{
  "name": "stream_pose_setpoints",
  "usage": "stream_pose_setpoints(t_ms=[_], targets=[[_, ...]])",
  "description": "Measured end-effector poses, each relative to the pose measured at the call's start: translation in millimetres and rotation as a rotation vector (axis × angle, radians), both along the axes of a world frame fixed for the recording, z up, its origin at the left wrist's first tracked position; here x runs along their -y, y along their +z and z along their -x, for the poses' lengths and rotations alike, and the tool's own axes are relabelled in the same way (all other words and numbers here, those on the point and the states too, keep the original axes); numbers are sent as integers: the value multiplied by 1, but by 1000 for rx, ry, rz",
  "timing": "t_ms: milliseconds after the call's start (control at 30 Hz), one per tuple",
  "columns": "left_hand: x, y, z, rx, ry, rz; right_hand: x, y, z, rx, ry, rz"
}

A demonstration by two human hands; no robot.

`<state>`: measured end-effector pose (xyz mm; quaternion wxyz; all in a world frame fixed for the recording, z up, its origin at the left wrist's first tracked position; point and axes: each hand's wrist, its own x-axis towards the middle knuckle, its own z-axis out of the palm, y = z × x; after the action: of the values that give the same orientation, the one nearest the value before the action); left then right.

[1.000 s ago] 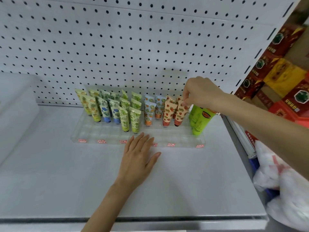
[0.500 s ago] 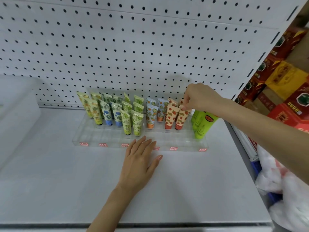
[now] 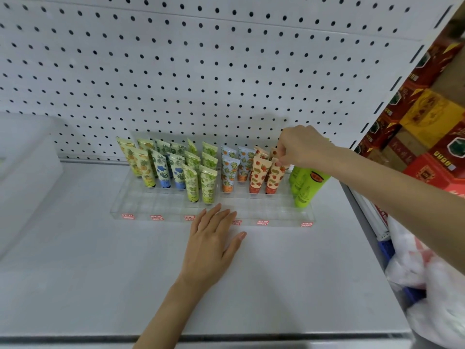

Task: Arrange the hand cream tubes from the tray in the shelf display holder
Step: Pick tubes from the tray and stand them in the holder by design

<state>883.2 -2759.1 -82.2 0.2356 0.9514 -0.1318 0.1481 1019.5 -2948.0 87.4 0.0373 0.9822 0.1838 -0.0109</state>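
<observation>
Right hand [image 3: 304, 144] covers the top edge of the strawberry tube [image 3: 275, 178] it pinches, wrist masks the tops of the bright green tubes [image 3: 303, 188]; red labels [image 3: 262, 222] on the holder [image 3: 151, 210] front too small to read; white bin [image 3: 25, 172] and plastic bag [image 3: 440, 298] cut by frame edges.

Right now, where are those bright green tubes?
In the head view, the bright green tubes stand at the right end of the clear holder, just right of the strawberry tube that the right hand pinches.

right hand [image 3: 305, 147] pinches, apparently, top of strawberry tube [image 3: 274, 178] in clear holder [image 3: 276, 217]; left hand [image 3: 212, 244] flat on shelf [image 3: 88, 273].
</observation>
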Motion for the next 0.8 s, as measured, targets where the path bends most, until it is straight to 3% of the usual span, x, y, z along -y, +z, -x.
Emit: stream_pose_setpoints(t_ms=[800], targets=[[-6, 8, 6, -63, -80, 32, -9, 0, 13, 20, -98, 23]])
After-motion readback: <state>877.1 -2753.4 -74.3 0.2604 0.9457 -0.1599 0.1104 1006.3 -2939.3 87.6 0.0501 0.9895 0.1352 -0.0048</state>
